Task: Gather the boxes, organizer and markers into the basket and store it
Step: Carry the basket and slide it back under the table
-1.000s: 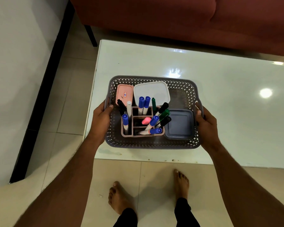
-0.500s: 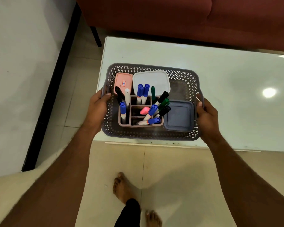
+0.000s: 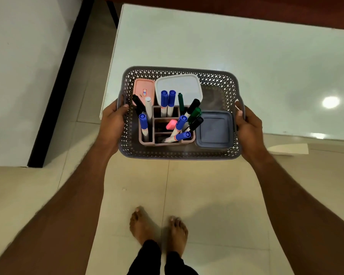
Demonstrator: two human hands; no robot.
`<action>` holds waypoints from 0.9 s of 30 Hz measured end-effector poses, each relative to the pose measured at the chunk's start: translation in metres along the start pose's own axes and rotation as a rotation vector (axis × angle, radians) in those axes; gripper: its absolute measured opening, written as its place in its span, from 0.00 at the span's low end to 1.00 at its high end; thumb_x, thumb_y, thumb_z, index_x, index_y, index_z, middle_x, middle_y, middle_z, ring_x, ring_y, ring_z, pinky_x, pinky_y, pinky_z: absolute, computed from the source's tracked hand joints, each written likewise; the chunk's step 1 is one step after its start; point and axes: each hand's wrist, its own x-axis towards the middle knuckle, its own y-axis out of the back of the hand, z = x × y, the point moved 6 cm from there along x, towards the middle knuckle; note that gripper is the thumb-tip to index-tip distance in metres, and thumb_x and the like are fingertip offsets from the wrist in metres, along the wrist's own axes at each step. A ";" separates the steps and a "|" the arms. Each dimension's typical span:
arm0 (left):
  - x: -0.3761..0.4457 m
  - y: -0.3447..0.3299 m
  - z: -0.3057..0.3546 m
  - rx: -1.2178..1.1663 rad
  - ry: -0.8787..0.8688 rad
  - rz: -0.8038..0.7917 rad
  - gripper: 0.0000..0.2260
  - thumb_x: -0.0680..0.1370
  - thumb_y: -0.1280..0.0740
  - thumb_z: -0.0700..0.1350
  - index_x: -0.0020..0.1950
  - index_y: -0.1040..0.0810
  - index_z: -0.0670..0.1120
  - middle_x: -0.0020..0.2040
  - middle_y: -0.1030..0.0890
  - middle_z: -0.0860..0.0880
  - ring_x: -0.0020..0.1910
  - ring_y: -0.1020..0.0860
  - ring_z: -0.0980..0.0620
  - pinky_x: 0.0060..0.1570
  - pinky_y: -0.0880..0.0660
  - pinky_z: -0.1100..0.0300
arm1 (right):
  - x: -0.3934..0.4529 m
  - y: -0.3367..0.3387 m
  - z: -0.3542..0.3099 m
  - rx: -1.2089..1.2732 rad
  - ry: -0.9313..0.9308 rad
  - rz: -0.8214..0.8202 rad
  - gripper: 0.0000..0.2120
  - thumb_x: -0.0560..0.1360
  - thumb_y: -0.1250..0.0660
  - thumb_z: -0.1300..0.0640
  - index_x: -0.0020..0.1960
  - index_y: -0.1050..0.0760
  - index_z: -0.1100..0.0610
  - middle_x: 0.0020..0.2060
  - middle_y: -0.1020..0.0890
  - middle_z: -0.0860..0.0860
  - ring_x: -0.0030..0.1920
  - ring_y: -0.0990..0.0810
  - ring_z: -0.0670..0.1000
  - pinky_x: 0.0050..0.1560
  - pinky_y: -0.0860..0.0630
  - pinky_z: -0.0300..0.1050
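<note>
The grey perforated basket [image 3: 179, 154] is lifted off the white table [image 3: 246, 56] and hangs partly over the tiled floor. My left hand [image 3: 112, 124] grips its left handle and my right hand [image 3: 248, 129] grips its right handle. Inside stand a brown organizer [image 3: 159, 142] full of several markers [image 3: 164, 99] with blue, black and green caps. A pink box [image 3: 144, 87] and a white box [image 3: 178, 85] lie at the far side. The grey box [image 3: 214, 130] sits at the near right.
A red sofa [image 3: 286, 10] runs behind the table. A white wall with a black skirting strip [image 3: 54, 100] stands to the left. A pale flat scrap [image 3: 288, 149] lies on the floor under the table edge. My bare feet [image 3: 159, 229] stand on beige tiles.
Both hands have lifted the basket off the table and drawn it toward me, past the table's near edge. I have stepped back, feet now together.
</note>
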 end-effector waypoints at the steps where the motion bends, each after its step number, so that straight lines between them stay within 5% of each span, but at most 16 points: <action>1: -0.008 0.003 -0.008 0.002 0.005 0.002 0.14 0.84 0.41 0.38 0.63 0.18 0.42 0.54 0.13 0.43 0.50 0.14 0.46 0.51 0.16 0.53 | -0.009 0.004 0.006 -0.001 -0.006 0.004 0.16 0.86 0.42 0.60 0.61 0.20 0.44 0.53 0.14 0.41 0.60 0.17 0.49 0.64 0.21 0.50; 7: -0.046 0.022 -0.051 0.002 0.035 0.009 0.13 0.84 0.41 0.37 0.61 0.18 0.42 0.48 0.12 0.47 0.45 0.13 0.50 0.43 0.17 0.58 | -0.060 0.015 0.048 0.002 -0.024 0.002 0.15 0.85 0.42 0.60 0.62 0.19 0.49 0.54 0.14 0.48 0.61 0.17 0.54 0.64 0.21 0.54; 11: -0.065 0.038 -0.080 -0.007 0.047 -0.013 0.14 0.84 0.41 0.37 0.64 0.19 0.40 0.53 0.13 0.43 0.48 0.14 0.48 0.44 0.17 0.57 | -0.095 0.018 0.073 0.002 -0.017 0.007 0.16 0.86 0.43 0.61 0.61 0.19 0.49 0.51 0.14 0.44 0.57 0.17 0.51 0.62 0.20 0.52; 17: -0.090 0.062 -0.120 0.000 0.046 -0.041 0.15 0.84 0.42 0.36 0.65 0.20 0.41 0.52 0.13 0.44 0.47 0.13 0.49 0.43 0.17 0.59 | -0.137 0.018 0.114 0.054 0.004 -0.026 0.16 0.86 0.44 0.62 0.70 0.24 0.59 0.61 0.16 0.55 0.64 0.19 0.58 0.64 0.21 0.53; 21: -0.093 0.075 -0.157 0.005 0.068 -0.060 0.15 0.83 0.42 0.37 0.66 0.20 0.40 0.55 0.14 0.42 0.50 0.14 0.46 0.45 0.17 0.56 | -0.158 0.019 0.142 0.060 -0.007 -0.020 0.15 0.86 0.44 0.61 0.67 0.22 0.56 0.60 0.16 0.56 0.63 0.18 0.59 0.65 0.21 0.56; 27: -0.070 0.078 -0.208 0.014 0.085 -0.055 0.15 0.84 0.42 0.37 0.64 0.19 0.42 0.51 0.13 0.44 0.47 0.13 0.48 0.43 0.17 0.57 | -0.157 0.005 0.192 0.057 -0.036 -0.012 0.16 0.86 0.44 0.62 0.65 0.21 0.52 0.58 0.15 0.52 0.60 0.17 0.54 0.60 0.19 0.48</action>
